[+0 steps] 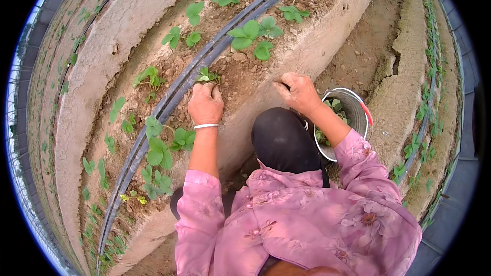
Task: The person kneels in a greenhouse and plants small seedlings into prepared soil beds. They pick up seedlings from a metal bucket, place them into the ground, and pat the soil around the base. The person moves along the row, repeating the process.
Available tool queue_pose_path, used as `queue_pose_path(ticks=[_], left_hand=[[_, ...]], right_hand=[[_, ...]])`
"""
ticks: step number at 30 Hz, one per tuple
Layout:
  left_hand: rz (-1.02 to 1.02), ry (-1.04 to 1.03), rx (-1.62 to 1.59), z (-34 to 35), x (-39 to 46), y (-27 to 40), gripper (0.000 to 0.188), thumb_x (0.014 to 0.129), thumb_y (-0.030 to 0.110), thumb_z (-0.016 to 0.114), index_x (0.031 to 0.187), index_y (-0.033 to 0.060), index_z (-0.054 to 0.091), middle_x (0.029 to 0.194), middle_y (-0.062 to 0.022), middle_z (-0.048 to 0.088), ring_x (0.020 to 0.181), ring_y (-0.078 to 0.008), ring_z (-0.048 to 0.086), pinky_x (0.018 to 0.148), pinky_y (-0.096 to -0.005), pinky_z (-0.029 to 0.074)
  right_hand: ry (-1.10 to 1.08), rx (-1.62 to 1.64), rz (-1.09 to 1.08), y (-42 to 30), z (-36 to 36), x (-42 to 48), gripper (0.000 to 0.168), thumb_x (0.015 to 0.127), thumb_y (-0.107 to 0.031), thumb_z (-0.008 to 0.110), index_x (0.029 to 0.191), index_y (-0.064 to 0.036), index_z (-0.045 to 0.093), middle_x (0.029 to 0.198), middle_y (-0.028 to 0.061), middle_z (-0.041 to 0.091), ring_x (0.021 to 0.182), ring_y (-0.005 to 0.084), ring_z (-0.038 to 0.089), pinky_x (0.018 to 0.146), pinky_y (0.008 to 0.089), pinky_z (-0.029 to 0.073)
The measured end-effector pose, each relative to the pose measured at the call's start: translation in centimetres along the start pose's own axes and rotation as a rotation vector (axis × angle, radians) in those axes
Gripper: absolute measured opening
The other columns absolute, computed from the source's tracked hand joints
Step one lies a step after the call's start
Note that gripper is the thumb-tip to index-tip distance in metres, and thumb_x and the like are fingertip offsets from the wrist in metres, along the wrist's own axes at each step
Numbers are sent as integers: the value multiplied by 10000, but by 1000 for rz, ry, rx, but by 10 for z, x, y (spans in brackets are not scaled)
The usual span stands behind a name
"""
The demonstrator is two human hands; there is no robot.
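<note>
My left hand (206, 103) is at a small strawberry plant (208, 76) on the raised soil bed, its fingertips touching or gripping the plant's base; the fingers hide the exact hold. A white band circles that wrist. My right hand (297, 91) is above the bed's sloping side with its fingers curled and the thumb near the index finger. Whether something small is pinched there cannot be told. Beneath my right forearm stands a metal bucket (355, 113) with a red grip on its handle and loose green leafy plants (336, 109) inside.
Two dark drip irrigation hoses (199, 59) run along the bed beside my left hand. Larger strawberry plants (245, 35) grow on both sides of them. My knee (284, 138) rests close to the bed's side. A furrow (356, 50) and another planted bed (406, 84) lie to the right.
</note>
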State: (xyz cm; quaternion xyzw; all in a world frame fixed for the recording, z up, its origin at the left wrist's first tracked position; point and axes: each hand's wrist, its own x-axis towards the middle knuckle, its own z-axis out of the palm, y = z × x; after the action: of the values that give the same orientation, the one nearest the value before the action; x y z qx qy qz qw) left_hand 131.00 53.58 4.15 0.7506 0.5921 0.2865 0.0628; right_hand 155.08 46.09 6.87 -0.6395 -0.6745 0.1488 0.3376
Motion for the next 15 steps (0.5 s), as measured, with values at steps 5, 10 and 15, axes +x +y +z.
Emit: queue_pose_path(ticks=[5, 10, 15], left_hand=[[-1, 9, -42, 5, 0, 0, 82, 800, 194, 654, 833, 126, 686, 824, -89, 584, 716, -320, 612, 635, -415, 496], [26, 31, -79, 3, 0, -3, 88, 802, 165, 644, 855, 118, 696, 828, -100, 592, 721, -324, 611, 642, -418, 496], [40, 29, -70, -2, 1, 1, 91, 801, 165, 636, 849, 114, 693, 813, -104, 595, 715, -328, 611, 640, -421, 496]], right_hand=[[63, -280, 396, 39, -57, -100, 183, 812, -196, 663, 758, -27, 617, 712, 151, 600, 707, 343, 614, 628, 409, 489], [-146, -324, 375, 30, -63, -174, 164, 831, -145, 599, 963, -48, 592, 897, 147, 611, 827, 351, 613, 709, 423, 498], [-472, -304, 576, 23, -46, -210, 404, 893, -401, 524, 1062, -41, 593, 991, 197, 616, 952, 360, 601, 816, 441, 476]])
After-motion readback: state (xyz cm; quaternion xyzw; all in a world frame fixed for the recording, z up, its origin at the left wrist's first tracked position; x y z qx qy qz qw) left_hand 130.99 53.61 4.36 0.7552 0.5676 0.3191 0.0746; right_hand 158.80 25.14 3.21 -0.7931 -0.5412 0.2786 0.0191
